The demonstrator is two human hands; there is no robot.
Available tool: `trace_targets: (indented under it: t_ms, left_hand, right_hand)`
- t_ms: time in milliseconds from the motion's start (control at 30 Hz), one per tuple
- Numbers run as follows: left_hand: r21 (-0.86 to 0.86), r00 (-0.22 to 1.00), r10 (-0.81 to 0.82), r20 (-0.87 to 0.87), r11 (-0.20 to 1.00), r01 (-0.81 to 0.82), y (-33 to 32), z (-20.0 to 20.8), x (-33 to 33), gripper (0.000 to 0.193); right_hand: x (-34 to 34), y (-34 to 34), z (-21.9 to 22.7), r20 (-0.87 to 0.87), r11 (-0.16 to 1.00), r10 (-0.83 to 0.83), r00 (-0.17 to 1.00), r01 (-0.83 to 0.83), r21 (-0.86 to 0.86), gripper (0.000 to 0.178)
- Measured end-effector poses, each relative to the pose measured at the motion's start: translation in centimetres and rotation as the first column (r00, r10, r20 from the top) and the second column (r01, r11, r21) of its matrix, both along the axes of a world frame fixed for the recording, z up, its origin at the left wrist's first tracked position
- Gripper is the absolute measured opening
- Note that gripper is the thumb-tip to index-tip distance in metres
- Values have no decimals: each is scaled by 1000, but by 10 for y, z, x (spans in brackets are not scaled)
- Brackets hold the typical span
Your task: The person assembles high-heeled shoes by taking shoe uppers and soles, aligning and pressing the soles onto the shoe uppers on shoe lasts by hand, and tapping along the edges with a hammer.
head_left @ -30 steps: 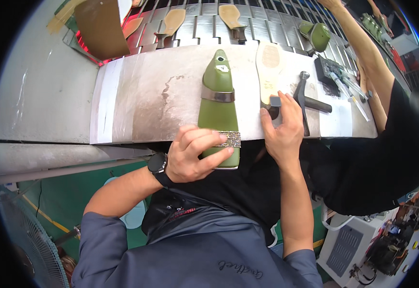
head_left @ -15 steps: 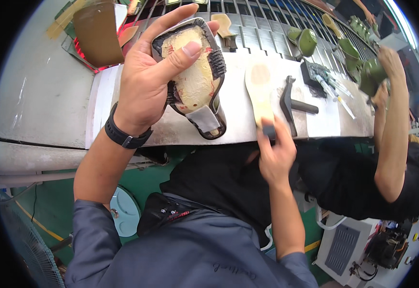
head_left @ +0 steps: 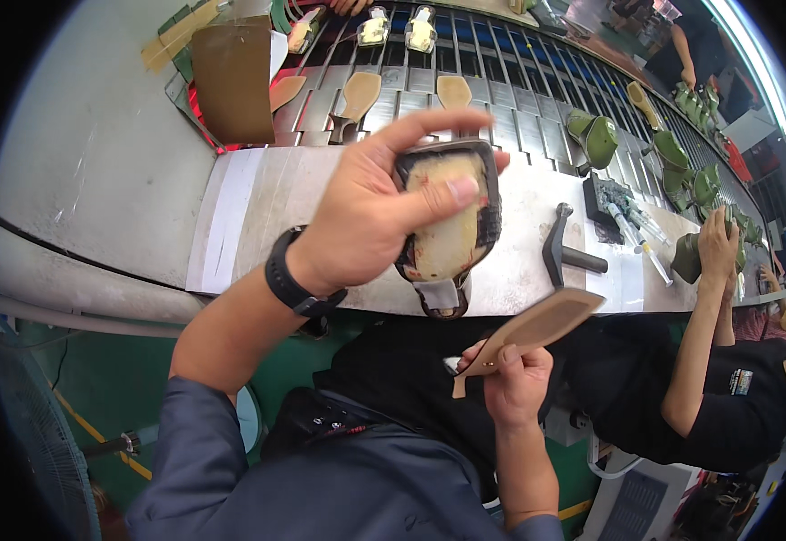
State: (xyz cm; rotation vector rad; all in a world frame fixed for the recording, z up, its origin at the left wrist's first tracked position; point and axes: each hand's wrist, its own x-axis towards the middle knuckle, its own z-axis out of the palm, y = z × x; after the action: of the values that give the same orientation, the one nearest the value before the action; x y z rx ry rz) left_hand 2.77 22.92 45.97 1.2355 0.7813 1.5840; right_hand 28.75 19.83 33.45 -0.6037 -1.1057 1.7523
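My left hand (head_left: 352, 216) is closed round a lasted shoe (head_left: 443, 248), holding it bottom up with the thumb pressed on its pale, rough underside. The shoe has a dark edge, and a white patch sits near its narrow end. Just past the table's front edge, my right hand (head_left: 516, 388) grips a tan shoe sole (head_left: 546, 323) by its narrow end. This sole is tilted, its broad end pointing up and right. Behind it a hammer (head_left: 557, 248) with a dark head lies on the worktable (head_left: 339, 293).
A slatted roller conveyor (head_left: 492, 99) runs along the far side, bearing tan soles (head_left: 361, 93), lasted shoes (head_left: 373, 29) and green shoes (head_left: 596, 140). Syringes (head_left: 638, 234) rest by a dark block (head_left: 598, 203). At right, a co-worker (head_left: 708, 370) handles a green shoe (head_left: 687, 259).
My right hand has lifted the tan sole off the worktable and brought it toward me, turning it. My left hand, still on the lasted shoe, has shifted right and nearer. The view has moved too.
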Motion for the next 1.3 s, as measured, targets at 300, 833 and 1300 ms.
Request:
trace_targets:
  t_ms: [300,833,1300]
  left_hand:
    - [87,994,-102,-44,991,105,-4,-5,17,44]
    - [92,983,-179,-43,979,182,-11,-9,17,85]
    - [14,976,-216,-1,976,216,-16,1,25,60]
  right_hand:
    - [-47,12,96,132,980,170,977,-182,84,29]
    - [-54,15,85,190,915,2,982,-78,396,26]
    - [-42,17,84,194,966,102,976,-144,216,34]
